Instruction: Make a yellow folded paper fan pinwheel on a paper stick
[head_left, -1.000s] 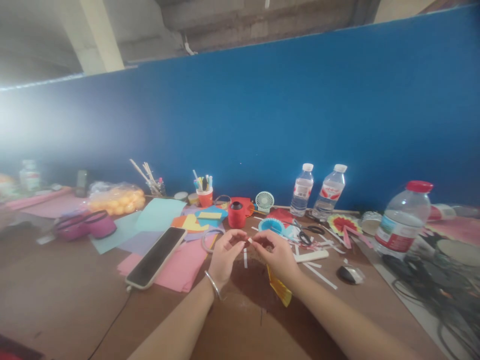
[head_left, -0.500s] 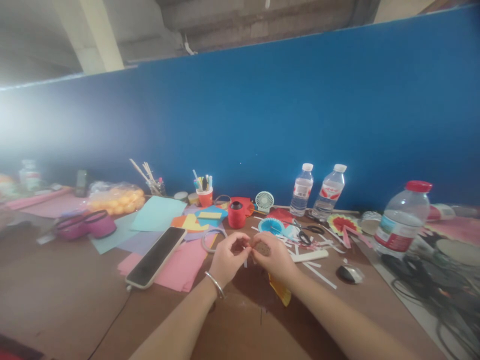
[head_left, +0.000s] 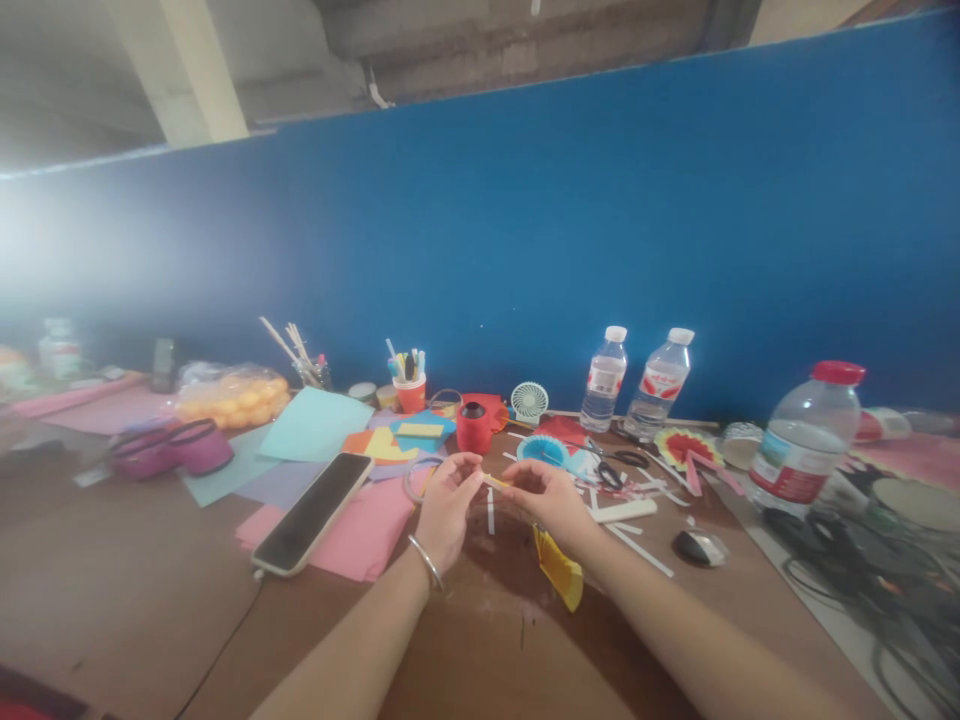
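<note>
My left hand, with a silver bangle at the wrist, has its fingers closed in a pinch on one end of a thin pale-yellow strip. The other end sits between the closed fingertips of my right hand. What the strip is made of is too small to tell. Below my right wrist lies a pleated yellow paper fan, partly covered by the arm. On the table just beyond my fingers rests a narrow white paper strip.
Left of my hands are a phone on a cable and coloured paper. Ahead stand a red spool-like object and a pen cup. To the right lie scissors, paper scraps, a mouse and bottles.
My hands have drawn slightly apart, and the pale-yellow strip now shows stretched between their fingertips. My right hand has turned, and more of the yellow fan is visible.
</note>
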